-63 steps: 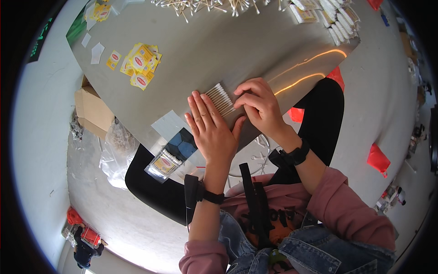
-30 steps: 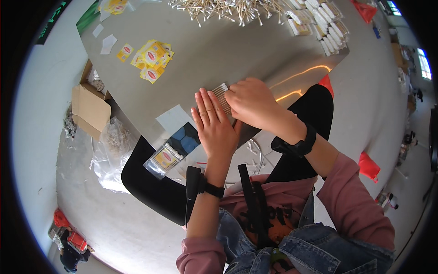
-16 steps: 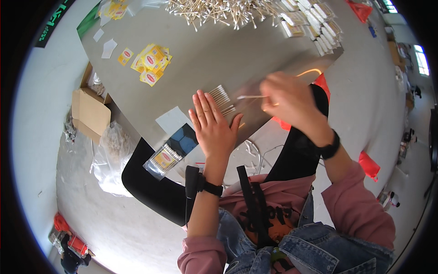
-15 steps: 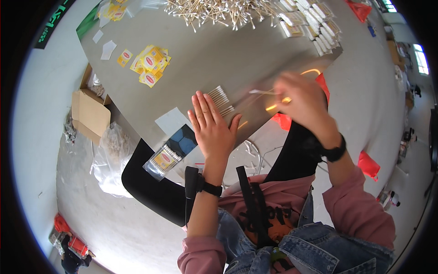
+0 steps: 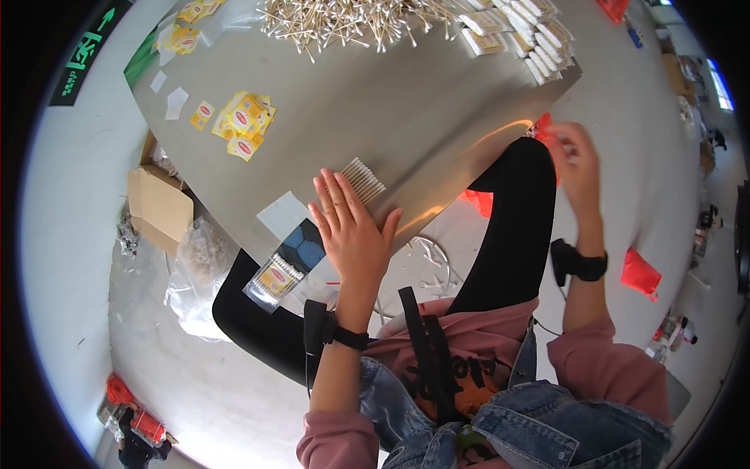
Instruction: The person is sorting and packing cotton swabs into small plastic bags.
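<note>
Cotton swabs (image 5: 362, 178) lie in a neat flat row on the grey surface (image 5: 406, 102), just beyond the fingertips of the left hand (image 5: 351, 227). That hand rests palm down, fingers spread and flat, gripping nothing, its fingertips at or on the near end of the row. The right hand (image 5: 576, 160) is lifted off to the right past the surface's edge, blurred; whether its grip is closed on anything cannot be told.

Such swabs look very light, thin and easily scattered or bent, so the row is probably best pinched across its middle or squared from both sides rather than lifted by one end.

A loose heap of swabs (image 5: 351, 19) and stacked small packs (image 5: 523, 39) crowd the far edge; yellow labels (image 5: 244, 125) lie to the left. The middle of the surface is open. The near edge runs close beneath the left palm, with a filled packet (image 5: 273, 277) resting on the knee below.
</note>
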`<state>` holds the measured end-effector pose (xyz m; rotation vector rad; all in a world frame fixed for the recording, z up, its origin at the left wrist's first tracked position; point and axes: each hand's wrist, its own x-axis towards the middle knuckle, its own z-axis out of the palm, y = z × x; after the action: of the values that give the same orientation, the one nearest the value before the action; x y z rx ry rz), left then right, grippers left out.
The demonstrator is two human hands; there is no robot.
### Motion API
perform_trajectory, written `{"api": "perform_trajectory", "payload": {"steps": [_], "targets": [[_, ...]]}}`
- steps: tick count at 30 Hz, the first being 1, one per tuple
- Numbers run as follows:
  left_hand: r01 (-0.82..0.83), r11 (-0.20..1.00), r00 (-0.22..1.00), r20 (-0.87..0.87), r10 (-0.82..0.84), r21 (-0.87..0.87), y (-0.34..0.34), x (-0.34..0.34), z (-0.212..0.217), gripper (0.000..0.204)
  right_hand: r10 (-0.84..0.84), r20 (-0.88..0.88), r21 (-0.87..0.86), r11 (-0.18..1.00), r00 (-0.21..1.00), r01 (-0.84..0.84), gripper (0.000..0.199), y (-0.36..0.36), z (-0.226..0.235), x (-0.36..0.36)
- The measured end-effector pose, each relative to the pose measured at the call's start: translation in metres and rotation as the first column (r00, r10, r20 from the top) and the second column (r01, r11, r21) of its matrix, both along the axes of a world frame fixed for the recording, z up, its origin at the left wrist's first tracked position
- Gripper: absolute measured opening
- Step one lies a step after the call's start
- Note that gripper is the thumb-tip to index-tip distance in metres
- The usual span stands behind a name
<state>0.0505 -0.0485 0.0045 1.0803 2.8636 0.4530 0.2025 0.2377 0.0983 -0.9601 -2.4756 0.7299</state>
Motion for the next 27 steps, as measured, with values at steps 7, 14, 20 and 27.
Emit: {"api": "perform_trajectory", "payload": {"steps": [7, 14, 20, 27], "targets": [[0.01, 1.0, 1.0, 0.004, -0.009, -0.02, 0.0, 0.001, -0.01, 0.102, 0.476, -0.268, -0.306, 0.782, 0.838, -0.542, 0.009, -0.1, -0.063, -0.109], [0.0, 0.999, 1.0, -0.01, 0.0, -0.044, 0.001, 0.0, -0.005, 0.102, 0.51, -0.282, -0.168, 0.807, 0.812, -0.565, 0.009, -0.111, -0.089, -0.113], [0.008, 0.999, 1.0, -0.001, -0.008, -0.038, 0.001, 0.0, -0.008, 0.101, 0.55, -0.26, -0.068, 0.81, 0.794, -0.583, 0.009, -0.114, -0.088, -0.114], [0.004, 0.999, 1.0, -0.01, -0.004, -0.035, 0.001, 0.0, -0.008, 0.1, 0.571, -0.239, -0.057, 0.799, 0.786, -0.598, 0.01, -0.113, -0.09, -0.113]]}}
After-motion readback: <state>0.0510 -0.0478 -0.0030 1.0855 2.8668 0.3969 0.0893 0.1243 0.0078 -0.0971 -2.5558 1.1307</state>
